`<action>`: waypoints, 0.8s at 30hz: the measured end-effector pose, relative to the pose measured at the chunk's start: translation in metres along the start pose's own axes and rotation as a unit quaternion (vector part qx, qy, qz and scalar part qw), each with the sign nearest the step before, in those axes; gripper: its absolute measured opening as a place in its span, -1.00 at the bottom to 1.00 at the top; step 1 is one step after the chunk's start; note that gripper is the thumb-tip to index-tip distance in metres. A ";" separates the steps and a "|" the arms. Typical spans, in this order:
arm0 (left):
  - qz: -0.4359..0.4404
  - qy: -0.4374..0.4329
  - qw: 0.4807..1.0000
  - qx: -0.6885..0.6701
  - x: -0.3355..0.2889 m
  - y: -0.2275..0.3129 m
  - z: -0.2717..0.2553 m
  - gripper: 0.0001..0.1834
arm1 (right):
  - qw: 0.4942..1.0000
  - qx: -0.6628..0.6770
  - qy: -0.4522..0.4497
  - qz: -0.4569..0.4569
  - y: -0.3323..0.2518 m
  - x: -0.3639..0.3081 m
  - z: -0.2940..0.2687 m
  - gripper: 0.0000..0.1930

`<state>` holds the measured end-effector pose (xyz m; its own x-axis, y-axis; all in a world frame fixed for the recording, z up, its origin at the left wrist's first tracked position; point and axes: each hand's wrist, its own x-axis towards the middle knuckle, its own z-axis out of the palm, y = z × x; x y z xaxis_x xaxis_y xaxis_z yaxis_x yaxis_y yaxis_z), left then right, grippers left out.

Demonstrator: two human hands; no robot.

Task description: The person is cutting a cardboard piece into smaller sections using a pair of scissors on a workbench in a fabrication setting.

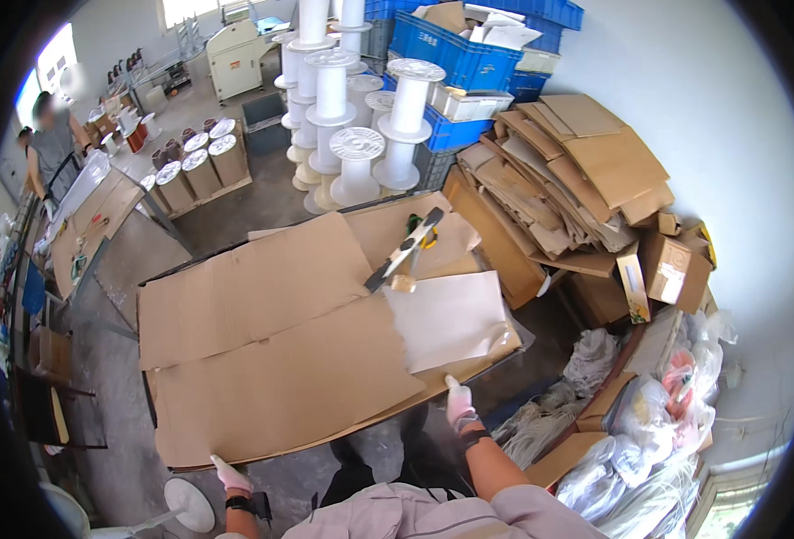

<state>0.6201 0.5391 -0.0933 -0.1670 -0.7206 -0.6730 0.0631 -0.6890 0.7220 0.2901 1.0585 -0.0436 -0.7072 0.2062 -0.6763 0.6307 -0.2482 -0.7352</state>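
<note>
A table (511,350) with a dark rim stands in front of me, covered by a large brown cardboard sheet (280,382) and a second cardboard sheet (253,287) behind it. My left hand (232,476), in a pale glove, is closed at the near left edge of the table, thumb on top. My right hand (459,404), also gloved, grips the near edge further right, its thumb over the top and its other fingers hidden below. A white sheet (446,314) lies at the right end. Behind it rest a long flat tool (404,250) and a tape roll (404,284).
Stacked flattened cardboard (585,171) and a carton (665,267) stand at the right, above bagged plastic (648,404). White spools (332,103) and blue crates (455,49) rise behind the table. A stool (188,505) is near my left arm. Another person (51,148) stands far left.
</note>
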 end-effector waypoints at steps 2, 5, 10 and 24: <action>0.005 -0.030 0.999 -0.022 -0.011 -0.016 0.015 -0.25 | 1.000 0.016 -0.007 -0.009 -0.007 0.035 -0.015 -0.60; -0.029 -0.031 0.998 -0.056 -0.048 -0.042 0.056 -0.28 | 0.999 0.026 0.014 -0.027 -0.029 0.075 -0.032 -0.61; -0.033 -0.032 0.998 -0.046 -0.103 -0.094 0.112 -0.37 | 0.999 -0.008 -0.010 -0.029 -0.049 0.181 -0.086 -0.61; -0.247 -0.191 0.926 0.214 -0.219 -0.143 0.224 -0.27 | 0.996 -0.081 0.016 0.047 -0.213 0.285 -0.149 -0.57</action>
<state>0.4276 0.8129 -0.0138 -0.4132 -0.1886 -0.8909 -0.4955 -0.7743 0.3937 0.0017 1.3107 -0.0868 -0.6343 0.2194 -0.7413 0.7382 -0.1131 -0.6651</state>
